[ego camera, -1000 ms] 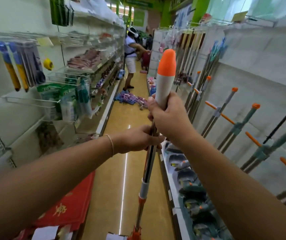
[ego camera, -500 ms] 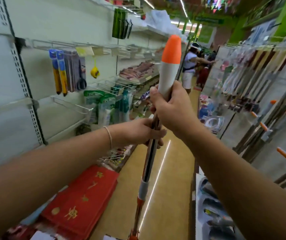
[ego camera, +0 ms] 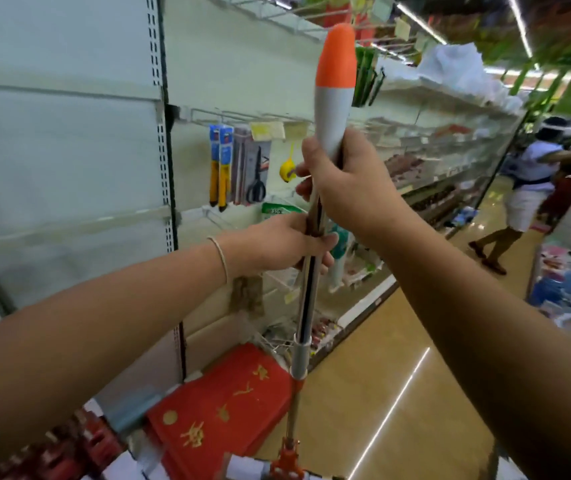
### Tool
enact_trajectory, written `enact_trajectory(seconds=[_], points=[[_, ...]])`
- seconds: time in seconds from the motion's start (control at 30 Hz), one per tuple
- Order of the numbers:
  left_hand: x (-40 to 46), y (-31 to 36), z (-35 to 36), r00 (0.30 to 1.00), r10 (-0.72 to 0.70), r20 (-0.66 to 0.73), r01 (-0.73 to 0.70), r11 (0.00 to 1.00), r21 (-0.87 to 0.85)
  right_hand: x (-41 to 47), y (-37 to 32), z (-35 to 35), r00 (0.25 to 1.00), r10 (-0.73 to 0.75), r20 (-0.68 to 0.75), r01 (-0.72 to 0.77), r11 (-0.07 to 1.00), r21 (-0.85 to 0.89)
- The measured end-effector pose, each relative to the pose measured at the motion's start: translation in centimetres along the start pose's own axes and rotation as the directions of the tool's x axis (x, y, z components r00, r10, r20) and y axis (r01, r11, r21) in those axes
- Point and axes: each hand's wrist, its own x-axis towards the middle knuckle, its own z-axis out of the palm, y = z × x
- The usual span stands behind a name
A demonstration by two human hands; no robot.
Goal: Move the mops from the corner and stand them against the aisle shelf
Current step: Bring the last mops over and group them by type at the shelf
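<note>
Mop stands nearly upright in the middle of the head view, gripped by both hands. Its grey handle with the orange tip rises above the right hand, which is wrapped tight around the bottom of that grip. The left hand, with a thin band on its wrist, is closed around the shiny pole just below the right hand, the two nearly touching. Below the left hand the pole runs down through a grey collar to an orange joint at the bottom edge. The aisle shelf stands just behind the mop; red mats lie beside the mop's lower end.
</note>
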Motion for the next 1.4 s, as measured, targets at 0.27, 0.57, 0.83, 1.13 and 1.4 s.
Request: enact_trajectory(seconds=[0.27,0.57,0.83,1.13,1.4], points=[[2.4,-2.2,-7.9,0.992,-0.046,-0.119,0.058,0.994,0.096,7.1,0.6,6.1,0.996,-0.086,0.03,0.086,0.996,0.002],[3.6,-3.4,-15.5,0.923,-0.022,-0.384,0.097,0.979,0.178,15.1,0.9,12.3,0.975,-0.205,0.089,0.2,0.978,0.065],[5.8,-1.2,-21.9,0.802,0.033,-0.597,0.184,0.937,0.299,23.6,1.2,15.6,0.919,-0.375,0.118,0.368,0.927,0.076],[8.2,0.8,-25.1,0.644,0.055,-0.763,0.186,0.956,0.226,30.7,0.0,16.0,0.865,-0.479,0.149,0.423,0.856,0.297],[8.7,4.3,-26.4,0.615,0.101,-0.782,0.147,0.96,0.239,34.2,-2.7,14.0,0.819,-0.551,0.159,0.403,0.751,0.524]])
